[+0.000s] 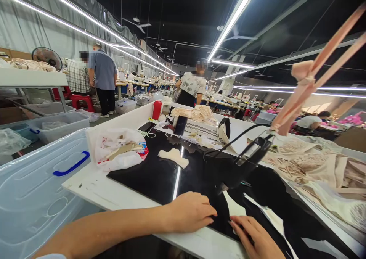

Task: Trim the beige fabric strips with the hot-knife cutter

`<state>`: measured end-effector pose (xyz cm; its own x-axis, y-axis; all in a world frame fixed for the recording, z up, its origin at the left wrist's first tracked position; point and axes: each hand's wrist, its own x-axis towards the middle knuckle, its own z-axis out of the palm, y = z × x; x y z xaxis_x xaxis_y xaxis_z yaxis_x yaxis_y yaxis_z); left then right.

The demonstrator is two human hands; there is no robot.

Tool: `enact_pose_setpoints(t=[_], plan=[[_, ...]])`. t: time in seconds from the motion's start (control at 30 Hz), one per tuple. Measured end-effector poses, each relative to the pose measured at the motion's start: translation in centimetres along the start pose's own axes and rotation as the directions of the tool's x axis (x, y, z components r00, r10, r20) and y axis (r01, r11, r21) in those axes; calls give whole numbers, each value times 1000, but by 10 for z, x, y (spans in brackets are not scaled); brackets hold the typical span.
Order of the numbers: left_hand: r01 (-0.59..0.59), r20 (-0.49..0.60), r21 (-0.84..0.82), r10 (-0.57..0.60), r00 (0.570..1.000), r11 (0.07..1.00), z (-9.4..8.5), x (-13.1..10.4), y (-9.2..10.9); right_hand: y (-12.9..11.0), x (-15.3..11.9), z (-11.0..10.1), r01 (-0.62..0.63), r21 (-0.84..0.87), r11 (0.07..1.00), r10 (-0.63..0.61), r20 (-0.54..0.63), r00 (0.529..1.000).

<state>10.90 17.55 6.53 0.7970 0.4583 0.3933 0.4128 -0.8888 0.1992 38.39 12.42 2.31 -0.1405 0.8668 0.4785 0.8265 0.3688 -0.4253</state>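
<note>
My left hand (191,214) is over the front edge of a black board (197,179), its fingers curled together. Whether anything is inside them is hidden. To its right, my right hand (256,238) closes its fingertips on the lower end of a cream fabric piece (233,205). Just beyond the hands, a black corded handheld tool (250,161) hangs tilted from knotted pink fabric strips (299,89), its metal tip near the fabric's upper end. A long pale strip (270,215) lies right of that piece. Farther back on the board is another cream cutout (173,157).
A plastic bag with fabric scraps (121,150) lies at left on the white table (94,186). Behind are phones (180,125), a vented white box (201,129) and a red bottle (156,110). Beige garments (323,160) are heaped right. A lidded bin (37,190) stands left; people stand beyond.
</note>
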Motion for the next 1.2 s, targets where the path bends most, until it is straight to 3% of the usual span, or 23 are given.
enact_pose_setpoints(t=[0.07, 0.2, 0.4, 0.57, 0.73, 1.07, 1.2], plan=[[-27, 3, 9, 27, 1000, 1000, 5, 5, 9, -13, 0, 1, -39, 35, 999, 42, -75, 996], [-33, 30, 1, 33, 999, 999, 8, 12, 17, -32, 1, -6, -99, 102, 990, 105, -47, 993], [-56, 81, -1, 56, 995, 998, 11, 21, 23, -30, -3, -14, -167, 112, 980, 171, -31, 985], [16, 113, 5, -16, 993, 1000, 13, 27, 27, -35, -1, -15, -155, 146, 977, 158, -3, 988], [60, 80, -34, -57, 995, 998, 16, 27, 25, -37, 1, -18, -175, 176, 969, 175, 15, 984], [3, 117, 40, -7, 993, 999, 10, 27, 31, -38, 6, -23, -267, 188, 945, 269, 18, 963], [15, 82, -14, -14, 997, 1000, 15, 26, 28, -36, 8, -25, -300, 194, 934, 303, 17, 953]])
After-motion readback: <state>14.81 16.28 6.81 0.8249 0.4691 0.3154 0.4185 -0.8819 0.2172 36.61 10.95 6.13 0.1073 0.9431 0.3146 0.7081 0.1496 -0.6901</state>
